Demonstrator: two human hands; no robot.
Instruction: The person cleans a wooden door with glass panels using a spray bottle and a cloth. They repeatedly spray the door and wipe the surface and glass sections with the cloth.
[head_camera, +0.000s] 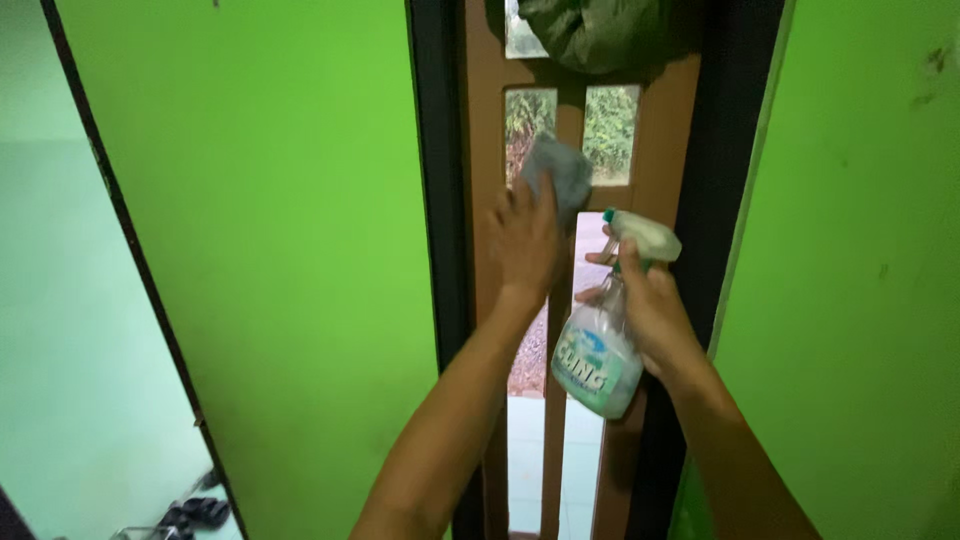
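Cloth pressed to a brown window frame, spray bottle held beside it.

The left hand (522, 245) lies flat-fingered on a grey cloth (560, 175) against the brown frame (660, 150). At its four o'clock, the right hand (650, 310) grips the neck of a clear spray bottle (598, 355), long axis tilted, nozzle at one o'clock, base at seven; its green-blue label faces the camera. Green walls (270, 250) flank the frame.

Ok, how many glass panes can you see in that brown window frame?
4 at least: two small upper panes, a tall one beside the spray bottle, another below the left hand. A top sliver and covered parts may hide more.
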